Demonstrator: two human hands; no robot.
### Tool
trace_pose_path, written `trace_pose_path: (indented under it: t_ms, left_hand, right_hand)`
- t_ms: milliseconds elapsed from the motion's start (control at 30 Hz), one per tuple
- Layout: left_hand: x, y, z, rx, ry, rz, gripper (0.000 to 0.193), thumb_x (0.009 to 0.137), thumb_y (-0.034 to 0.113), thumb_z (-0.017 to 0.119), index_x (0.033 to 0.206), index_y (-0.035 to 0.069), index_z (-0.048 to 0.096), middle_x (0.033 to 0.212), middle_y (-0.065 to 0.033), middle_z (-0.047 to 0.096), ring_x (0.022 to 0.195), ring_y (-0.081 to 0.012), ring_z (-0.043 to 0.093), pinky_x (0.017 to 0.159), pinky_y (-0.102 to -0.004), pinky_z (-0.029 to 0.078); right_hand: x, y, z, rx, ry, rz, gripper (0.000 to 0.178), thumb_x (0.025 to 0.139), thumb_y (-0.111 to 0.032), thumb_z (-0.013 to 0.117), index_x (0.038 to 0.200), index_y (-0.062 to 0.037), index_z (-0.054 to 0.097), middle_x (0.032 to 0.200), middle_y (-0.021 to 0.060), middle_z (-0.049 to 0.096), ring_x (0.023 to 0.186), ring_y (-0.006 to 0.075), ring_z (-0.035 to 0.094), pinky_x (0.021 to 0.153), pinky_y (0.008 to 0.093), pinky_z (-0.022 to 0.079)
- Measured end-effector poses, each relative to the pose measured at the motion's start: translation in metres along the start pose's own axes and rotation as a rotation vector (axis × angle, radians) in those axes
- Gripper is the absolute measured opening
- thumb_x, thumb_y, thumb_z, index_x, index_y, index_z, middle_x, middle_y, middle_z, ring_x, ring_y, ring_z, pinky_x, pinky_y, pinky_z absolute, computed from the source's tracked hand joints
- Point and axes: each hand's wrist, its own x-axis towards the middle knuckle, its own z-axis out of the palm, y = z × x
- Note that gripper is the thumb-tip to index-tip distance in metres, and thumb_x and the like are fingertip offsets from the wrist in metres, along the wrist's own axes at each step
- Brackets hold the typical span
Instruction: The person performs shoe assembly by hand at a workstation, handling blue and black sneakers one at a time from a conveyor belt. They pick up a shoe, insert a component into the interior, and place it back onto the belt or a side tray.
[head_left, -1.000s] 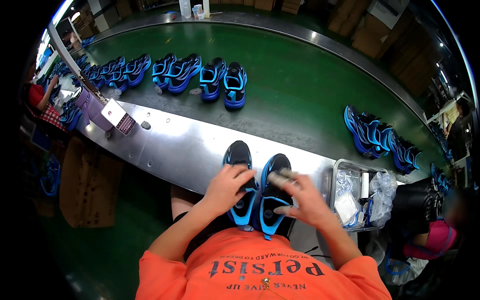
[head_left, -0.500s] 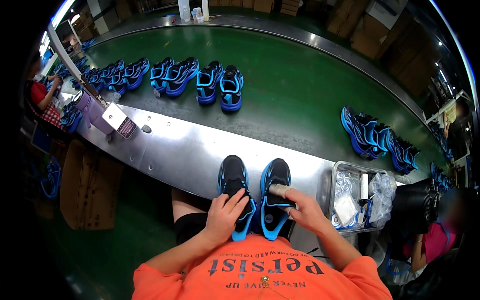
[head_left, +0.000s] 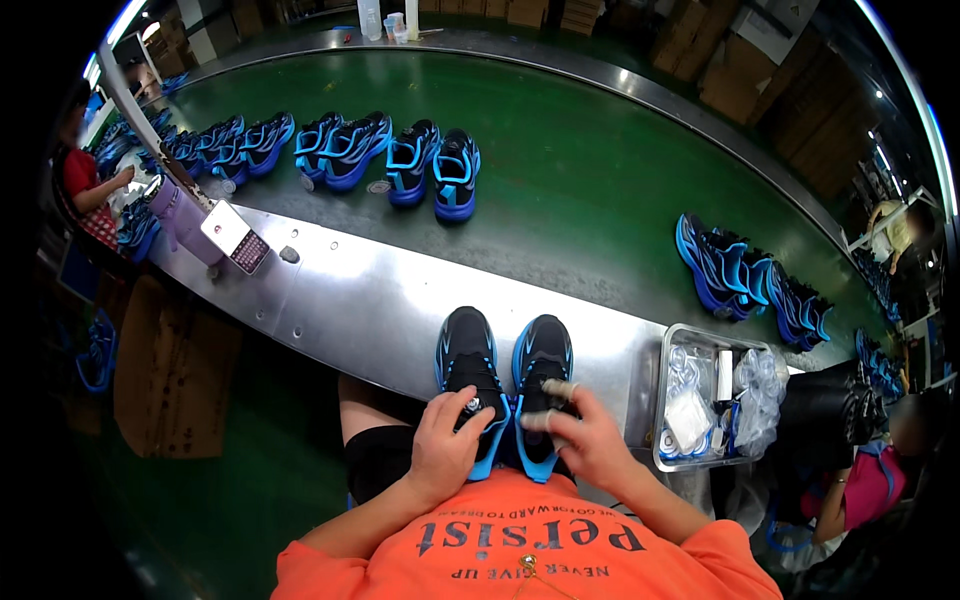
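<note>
Two black-and-blue sneakers stand side by side at the bench edge in front of my body, toes pointing away. My left hand (head_left: 443, 448) holds the left sneaker (head_left: 467, 345) around its tongue, thumb and forefinger bent on either side of a small pale mark. Over the opening of the right sneaker (head_left: 545, 350) is my right hand (head_left: 592, 440), its fingers apart and nothing visible between them. Beige wraps cover fingertips of the right hand, which look slightly blurred. The heels of both shoes point toward my orange shirt.
A clear tray (head_left: 663, 400) of small parts and plastic bags sits at right. More sneakers stand on the green conveyor (head_left: 560, 170), left (head_left: 457, 175) and right (head_left: 720, 265). A phone (head_left: 235, 237) leans by a purple bottle (head_left: 183, 222) at left. Other people work at both sides.
My right hand has lifted off the right sneaker's tongue and its fingers have spread. My left fingers, flat before, are now bent around the left tongue. The right sneaker sits closer to the left one.
</note>
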Motion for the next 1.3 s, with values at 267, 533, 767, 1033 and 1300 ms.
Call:
trace_pose_path:
  t_ms: [267,533,767,1033,1300]
  left_hand:
    - [0.002,-0.001,-0.01,0.193,-0.163,0.176,0.033,0.081,0.011,0.07,0.113,0.007,0.069,0.129,-0.0184,0.057,0.113,-0.0397,0.055,0.094,-0.0468,0.048]
    - [0.005,-0.009,0.0,0.183,-0.168,0.123,0.033,0.074,0.014,0.071,0.106,0.009,0.071,0.123,-0.0199,0.056,0.106,-0.0406,0.052,0.091,-0.0505,0.044]
    - [0.01,0.003,0.005,0.16,-0.23,0.194,0.03,0.081,0.024,0.07,0.102,0.003,0.068,0.134,-0.0186,0.055,0.116,-0.0462,0.047,0.102,-0.0563,0.038]
    - [0.046,-0.015,-0.004,-0.168,-0.21,-0.091,0.02,0.076,0.004,0.075,0.094,0.001,0.068,0.096,-0.012,0.057,0.09,-0.03,0.056,0.079,-0.036,0.046]
    - [0.046,-0.023,0.006,-0.303,-0.234,-0.112,0.019,0.073,-0.002,0.075,0.091,0.001,0.069,0.088,-0.0084,0.056,0.072,-0.0218,0.056,0.064,-0.0308,0.045]
  right_hand:
    - [-0.016,0.007,0.023,-0.387,-0.113,-0.104,0.025,0.081,-0.009,0.063,0.105,-0.0079,0.068,0.14,0.0268,0.045,0.131,0.0448,0.046,0.104,0.046,0.046]
    - [0.003,0.021,0.014,0.105,-0.012,-0.012,0.036,0.09,-0.009,0.064,0.126,-0.0082,0.061,0.137,0.0245,0.052,0.125,0.0394,0.054,0.102,0.0411,0.048]
    - [-0.01,0.036,0.019,-0.027,-0.044,-0.033,0.043,0.084,-0.004,0.066,0.126,-0.0079,0.062,0.136,0.0235,0.052,0.125,0.0381,0.053,0.098,0.0393,0.05]
    - [0.008,0.043,0.013,0.022,0.017,0.034,0.029,0.083,-0.014,0.074,0.111,-0.0081,0.069,0.091,0.0103,0.054,0.089,0.03,0.057,0.078,0.0399,0.048]
    - [0.018,0.043,0.003,0.053,-0.133,0.256,0.035,0.084,-0.024,0.075,0.117,-0.0128,0.069,0.09,0.0111,0.054,0.083,0.0292,0.057,0.076,0.0381,0.048]
